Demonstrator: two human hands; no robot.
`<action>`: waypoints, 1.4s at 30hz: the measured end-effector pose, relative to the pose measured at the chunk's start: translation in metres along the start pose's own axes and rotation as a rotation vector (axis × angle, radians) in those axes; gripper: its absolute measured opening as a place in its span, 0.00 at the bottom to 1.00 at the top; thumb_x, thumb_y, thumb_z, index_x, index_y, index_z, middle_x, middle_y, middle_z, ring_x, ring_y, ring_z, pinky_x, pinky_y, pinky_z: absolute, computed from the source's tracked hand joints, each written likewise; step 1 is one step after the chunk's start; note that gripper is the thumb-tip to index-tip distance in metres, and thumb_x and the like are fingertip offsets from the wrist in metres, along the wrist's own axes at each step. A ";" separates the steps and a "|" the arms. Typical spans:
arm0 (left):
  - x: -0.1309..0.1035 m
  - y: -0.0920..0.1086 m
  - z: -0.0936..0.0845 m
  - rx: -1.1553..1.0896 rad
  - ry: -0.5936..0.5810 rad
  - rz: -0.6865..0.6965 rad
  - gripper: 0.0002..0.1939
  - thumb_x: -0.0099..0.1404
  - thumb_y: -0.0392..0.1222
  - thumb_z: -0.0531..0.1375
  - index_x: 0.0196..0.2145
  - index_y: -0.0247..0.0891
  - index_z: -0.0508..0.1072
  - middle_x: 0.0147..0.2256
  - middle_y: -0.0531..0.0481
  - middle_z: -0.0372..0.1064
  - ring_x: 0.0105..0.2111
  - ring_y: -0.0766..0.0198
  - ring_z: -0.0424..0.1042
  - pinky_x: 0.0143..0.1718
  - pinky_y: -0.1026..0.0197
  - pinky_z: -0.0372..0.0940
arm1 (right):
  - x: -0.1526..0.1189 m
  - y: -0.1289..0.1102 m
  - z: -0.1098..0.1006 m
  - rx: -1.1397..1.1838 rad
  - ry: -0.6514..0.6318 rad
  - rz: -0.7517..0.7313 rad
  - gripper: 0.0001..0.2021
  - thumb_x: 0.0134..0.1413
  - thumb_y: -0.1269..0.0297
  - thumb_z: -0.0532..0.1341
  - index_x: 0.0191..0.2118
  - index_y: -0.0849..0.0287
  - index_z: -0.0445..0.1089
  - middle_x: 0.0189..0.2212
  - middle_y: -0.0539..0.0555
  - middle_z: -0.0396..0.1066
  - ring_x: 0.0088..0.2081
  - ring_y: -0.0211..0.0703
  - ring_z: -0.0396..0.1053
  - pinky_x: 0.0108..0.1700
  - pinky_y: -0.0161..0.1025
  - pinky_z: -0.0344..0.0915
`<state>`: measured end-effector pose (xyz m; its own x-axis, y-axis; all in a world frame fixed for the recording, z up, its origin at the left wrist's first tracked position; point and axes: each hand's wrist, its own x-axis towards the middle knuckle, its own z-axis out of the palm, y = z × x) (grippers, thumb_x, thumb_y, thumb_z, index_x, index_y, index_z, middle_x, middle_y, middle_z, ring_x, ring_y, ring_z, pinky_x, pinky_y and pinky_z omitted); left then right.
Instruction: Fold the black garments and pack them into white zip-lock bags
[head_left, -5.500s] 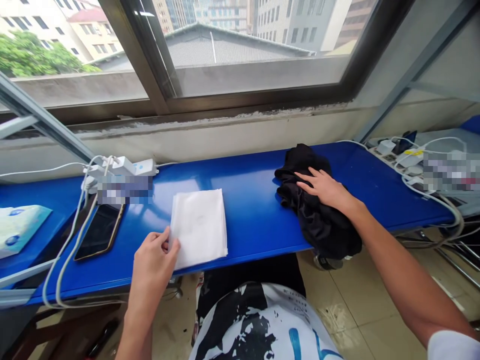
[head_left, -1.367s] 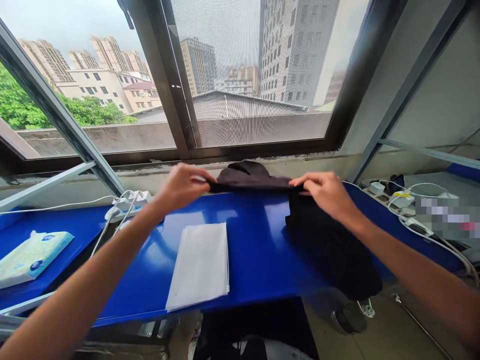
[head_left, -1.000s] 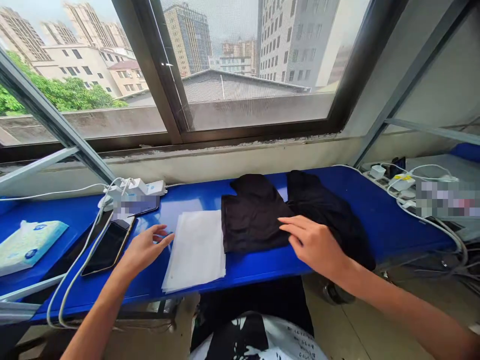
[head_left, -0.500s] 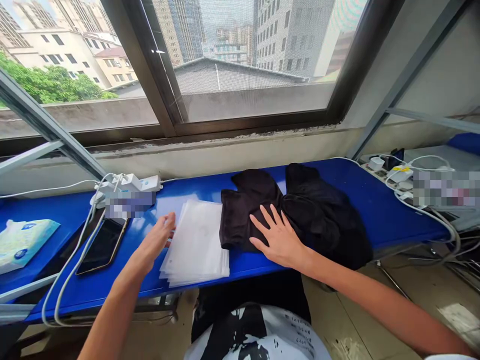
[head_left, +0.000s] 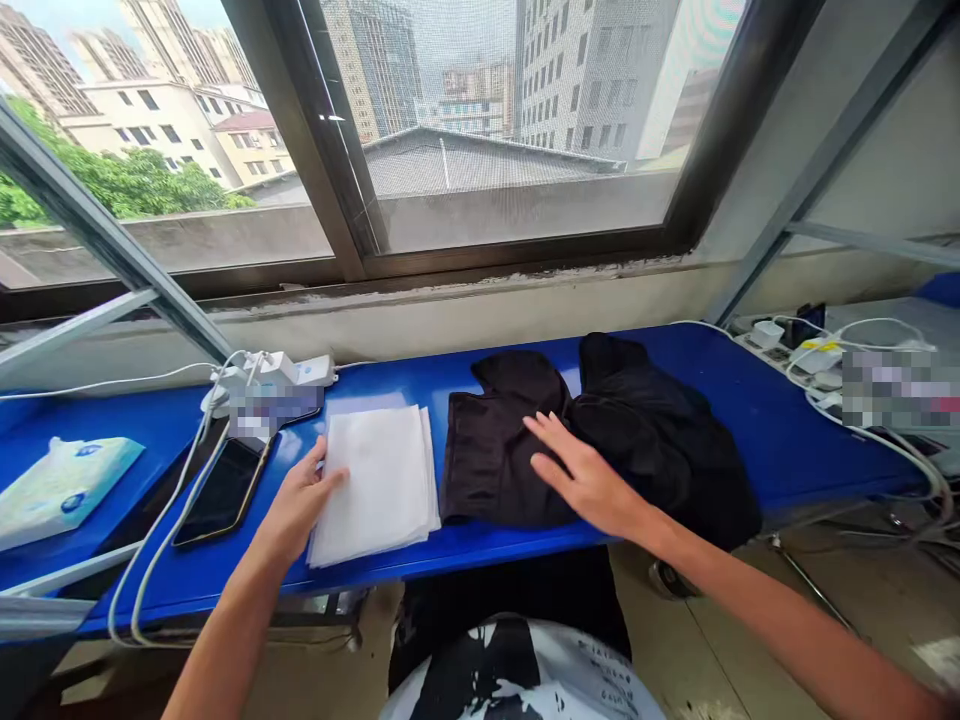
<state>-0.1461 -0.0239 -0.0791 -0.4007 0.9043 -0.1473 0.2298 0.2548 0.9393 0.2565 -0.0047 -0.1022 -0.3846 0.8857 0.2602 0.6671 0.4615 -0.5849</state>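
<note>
A stack of whitish, translucent plastic bags lies on the blue tabletop. My left hand grips the stack at its left edge, thumb on top and the other fingers along the side, partly hidden. To the right, black garments are spread out: a flatter piece on the left and a bunched heap on the right. My right hand is over the flatter black cloth, fingers stretched out and holding nothing. Whether its fingertips touch the fabric I cannot tell.
Left of the bags lie a phone and a pack of tissues. White power strips with trailing cables stand behind the phone. More plugs and chargers sit at the far right. Slanted metal posts flank the window.
My left hand has closed on the bags' left edge, and the stack looks straighter and a little further left. My right hand has drawn slightly right, its fingers closer together; the flat black cloth has shifted.
</note>
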 end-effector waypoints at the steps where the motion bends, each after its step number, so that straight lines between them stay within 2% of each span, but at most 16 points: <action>1: 0.000 0.002 0.001 0.061 0.005 0.004 0.43 0.55 0.42 0.68 0.67 0.36 0.65 0.59 0.35 0.71 0.56 0.43 0.74 0.55 0.47 0.73 | 0.006 0.008 -0.008 0.029 0.090 0.018 0.28 0.73 0.51 0.51 0.72 0.55 0.62 0.69 0.60 0.61 0.71 0.56 0.59 0.69 0.55 0.62; 4: -0.012 0.009 0.012 0.431 0.173 0.201 0.38 0.59 0.40 0.64 0.66 0.28 0.65 0.65 0.27 0.61 0.67 0.33 0.61 0.65 0.34 0.61 | 0.017 0.042 -0.030 -0.099 0.250 0.001 0.23 0.71 0.64 0.50 0.63 0.58 0.73 0.62 0.60 0.72 0.64 0.53 0.69 0.70 0.53 0.62; 7: -0.048 0.013 0.048 0.743 0.306 0.713 0.31 0.66 0.33 0.56 0.67 0.28 0.64 0.69 0.27 0.54 0.72 0.37 0.50 0.71 0.34 0.52 | 0.023 0.083 -0.044 -0.369 0.087 -0.051 0.23 0.71 0.63 0.51 0.64 0.58 0.72 0.65 0.62 0.68 0.70 0.60 0.61 0.71 0.65 0.57; 9: -0.082 0.010 0.081 0.812 0.062 1.016 0.33 0.66 0.23 0.48 0.67 0.33 0.65 0.65 0.34 0.64 0.69 0.51 0.60 0.68 0.47 0.62 | 0.027 0.104 -0.050 -0.504 -0.034 -0.066 0.25 0.72 0.60 0.51 0.68 0.59 0.67 0.68 0.64 0.63 0.72 0.63 0.54 0.70 0.68 0.55; 11: -0.114 0.006 0.112 0.960 -0.230 1.158 0.33 0.63 0.20 0.47 0.62 0.35 0.71 0.62 0.41 0.70 0.69 0.50 0.60 0.62 0.50 0.69 | 0.030 0.115 -0.055 -0.578 -0.074 -0.080 0.25 0.72 0.61 0.50 0.69 0.59 0.65 0.69 0.65 0.61 0.72 0.63 0.53 0.70 0.66 0.56; 13: -0.137 0.005 0.132 1.087 -0.343 1.177 0.32 0.61 0.22 0.50 0.60 0.35 0.74 0.61 0.43 0.72 0.67 0.45 0.63 0.56 0.50 0.74 | 0.030 0.112 -0.059 -0.626 -0.011 -0.102 0.24 0.71 0.66 0.51 0.68 0.63 0.67 0.68 0.68 0.62 0.72 0.64 0.54 0.70 0.65 0.57; 16: -0.145 0.014 0.142 1.169 -0.341 1.141 0.35 0.62 0.21 0.50 0.65 0.34 0.70 0.64 0.42 0.69 0.67 0.49 0.64 0.53 0.56 0.75 | 0.020 0.083 -0.054 -0.611 0.121 -0.237 0.28 0.64 0.79 0.50 0.67 0.68 0.67 0.68 0.68 0.62 0.73 0.62 0.54 0.72 0.62 0.58; 20: -0.121 0.025 0.155 1.258 -0.339 1.039 0.30 0.69 0.25 0.52 0.66 0.32 0.68 0.65 0.39 0.66 0.69 0.48 0.61 0.61 0.53 0.69 | 0.005 0.043 -0.024 -0.451 0.015 -0.413 0.28 0.66 0.80 0.47 0.68 0.65 0.66 0.66 0.64 0.66 0.67 0.49 0.65 0.69 0.47 0.65; 23: -0.109 0.018 0.167 1.341 -0.353 0.927 0.26 0.75 0.39 0.57 0.67 0.27 0.67 0.68 0.32 0.60 0.70 0.37 0.56 0.64 0.42 0.66 | -0.002 0.040 -0.003 -0.446 -0.075 -0.335 0.24 0.72 0.63 0.54 0.70 0.58 0.65 0.71 0.64 0.58 0.73 0.63 0.52 0.71 0.62 0.59; 25: -0.107 0.016 0.167 1.342 -0.372 0.896 0.32 0.74 0.51 0.59 0.67 0.25 0.67 0.70 0.29 0.55 0.71 0.33 0.52 0.65 0.40 0.63 | -0.006 0.044 0.001 -0.443 -0.117 -0.297 0.30 0.69 0.49 0.59 0.72 0.47 0.59 0.75 0.61 0.46 0.75 0.73 0.40 0.69 0.73 0.54; 28: -0.096 0.039 0.160 1.246 -0.475 0.832 0.33 0.74 0.59 0.57 0.63 0.27 0.72 0.67 0.29 0.62 0.69 0.35 0.57 0.63 0.42 0.65 | -0.003 0.044 -0.008 -0.424 -0.092 -0.277 0.37 0.63 0.39 0.61 0.73 0.43 0.57 0.77 0.60 0.38 0.75 0.78 0.35 0.68 0.75 0.53; 30: -0.069 0.070 0.159 1.137 -0.494 0.704 0.27 0.76 0.57 0.52 0.54 0.34 0.78 0.58 0.33 0.74 0.63 0.40 0.69 0.58 0.46 0.69 | 0.017 0.038 -0.026 -0.403 -0.046 -0.236 0.31 0.68 0.44 0.58 0.71 0.49 0.63 0.75 0.61 0.50 0.74 0.72 0.46 0.70 0.68 0.55; 32: -0.025 0.104 0.165 1.036 -0.402 0.528 0.21 0.76 0.56 0.54 0.47 0.38 0.79 0.49 0.38 0.79 0.55 0.44 0.76 0.54 0.49 0.69 | 0.057 0.035 -0.047 -0.364 -0.041 -0.129 0.22 0.73 0.57 0.53 0.66 0.55 0.69 0.66 0.61 0.67 0.67 0.59 0.64 0.68 0.55 0.62; 35: 0.052 0.136 0.188 1.011 -0.332 0.442 0.22 0.69 0.49 0.64 0.56 0.35 0.74 0.55 0.36 0.75 0.58 0.45 0.73 0.53 0.54 0.67 | 0.133 0.041 -0.071 -0.325 -0.219 0.074 0.22 0.67 0.69 0.58 0.64 0.59 0.69 0.60 0.59 0.73 0.60 0.49 0.72 0.63 0.42 0.67; 39: 0.117 0.133 0.220 0.977 -0.384 0.354 0.29 0.54 0.49 0.75 0.49 0.32 0.76 0.47 0.38 0.78 0.52 0.46 0.74 0.47 0.57 0.69 | 0.205 0.066 -0.067 -0.336 -0.391 0.140 0.37 0.41 0.68 0.77 0.60 0.64 0.71 0.50 0.62 0.79 0.47 0.53 0.78 0.45 0.37 0.73; 42: 0.131 0.120 0.229 0.918 -0.462 0.375 0.18 0.60 0.48 0.72 0.41 0.33 0.76 0.40 0.46 0.76 0.43 0.54 0.76 0.44 0.55 0.71 | 0.221 0.082 -0.057 -0.334 -0.443 0.134 0.31 0.33 0.65 0.80 0.49 0.64 0.77 0.41 0.59 0.80 0.39 0.51 0.78 0.36 0.35 0.69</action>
<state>0.0317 0.2033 -0.0566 0.1597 0.9702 -0.1824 0.9184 -0.0783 0.3879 0.2625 0.2317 -0.0494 -0.4659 0.8645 -0.1887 0.8661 0.4018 -0.2974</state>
